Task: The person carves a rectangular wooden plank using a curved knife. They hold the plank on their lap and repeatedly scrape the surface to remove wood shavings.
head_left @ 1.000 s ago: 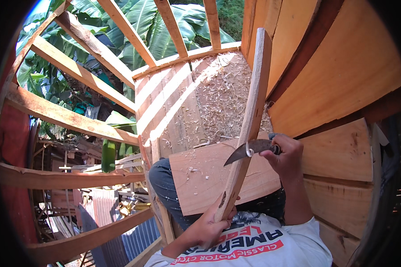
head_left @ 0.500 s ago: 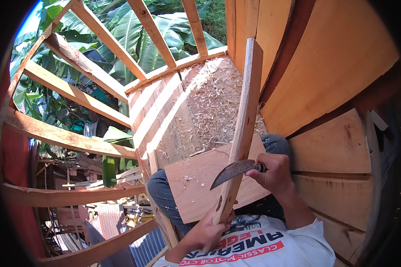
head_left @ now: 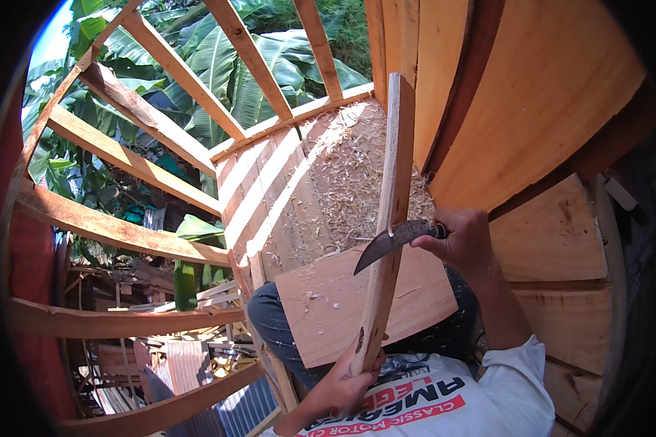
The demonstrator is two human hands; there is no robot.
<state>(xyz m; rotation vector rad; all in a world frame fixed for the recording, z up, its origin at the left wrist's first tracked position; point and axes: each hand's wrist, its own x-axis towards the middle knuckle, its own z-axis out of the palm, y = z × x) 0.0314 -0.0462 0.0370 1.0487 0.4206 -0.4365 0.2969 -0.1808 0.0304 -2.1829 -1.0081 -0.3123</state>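
My left hand [head_left: 346,386] grips the lower end of a long, narrow wooden stick [head_left: 391,204] that stands nearly upright in front of me. My right hand [head_left: 461,240] is closed on the handle of a curved knife [head_left: 388,242]. The blade lies across the stick at mid-height, its tip pointing down to the left. A flat wooden board [head_left: 328,302] rests on my lap under the stick.
Wood shavings [head_left: 357,175] cover the plank floor beyond my knees. Curved plank walls [head_left: 532,109] rise at the right. Open wooden frame ribs [head_left: 116,233] stand at the left, with banana leaves [head_left: 219,65] and scrap timber beyond them.
The view has tilted down and closer. The knife blade now lies across the stick a little higher than before. My left hand keeps its grip on the stick's lower end.
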